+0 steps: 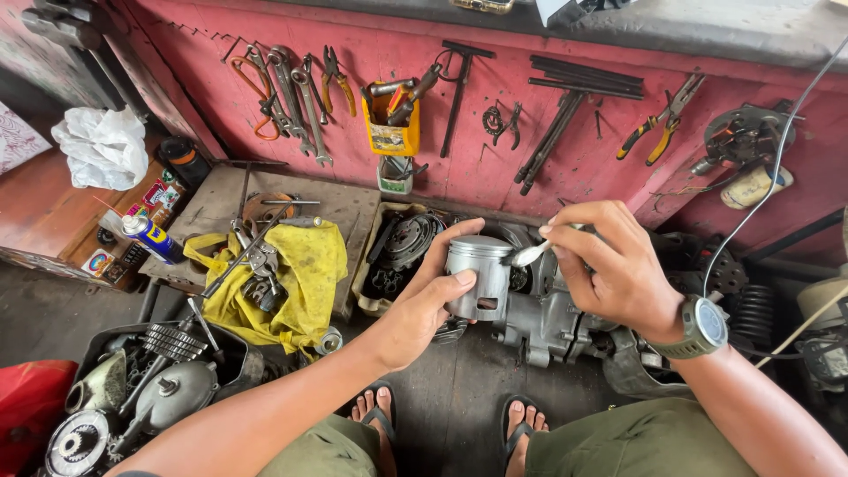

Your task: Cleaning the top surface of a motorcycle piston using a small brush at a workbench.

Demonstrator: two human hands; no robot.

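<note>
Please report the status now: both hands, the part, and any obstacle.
Left hand grips metal piston. Right hand holds small brush at piston's side. Engine block sits right behind; nothing between.

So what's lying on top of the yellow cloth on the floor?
On the yellow cloth lies a pile of metal tools, with a long thin rod lying slantwise over them. The folds hide whatever is beneath the cloth. Neither hand touches it.

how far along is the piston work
Done: the round silver metal piston is out of the grey engine case. In hand: left hand grips it; right hand works a small pale tool at its top edge. Left: refitting, seemingly; it's still apart.
</note>
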